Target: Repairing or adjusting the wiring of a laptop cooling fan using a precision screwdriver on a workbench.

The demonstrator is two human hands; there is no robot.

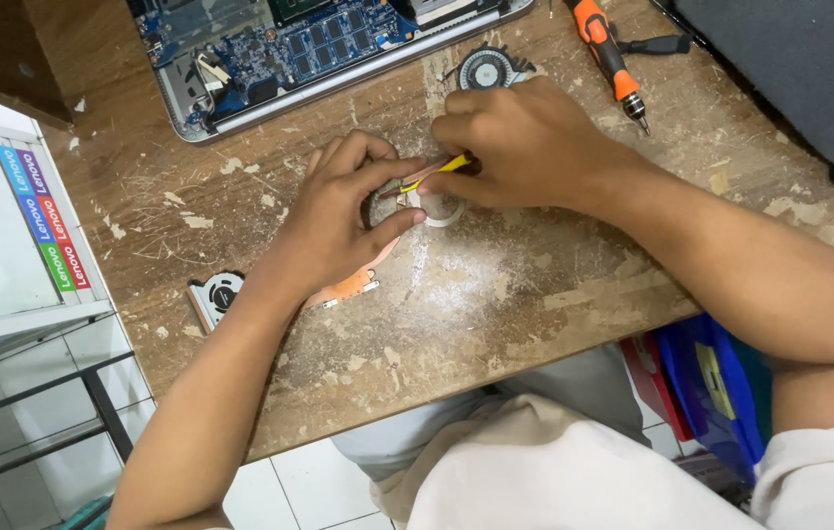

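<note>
The left hand [338,221] pins a copper cooling pipe [353,288] flat on the scarred tabletop [495,294], its grip closed on the pipe's end, steadying it while the right hand [520,147] pinches a small yellow tool [437,171] (tip hidden) against it.

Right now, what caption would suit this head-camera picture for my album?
Left hand steadies a copper heat-pipe fan assembly while right hand works a yellow tool on a scarred wooden table.
</note>
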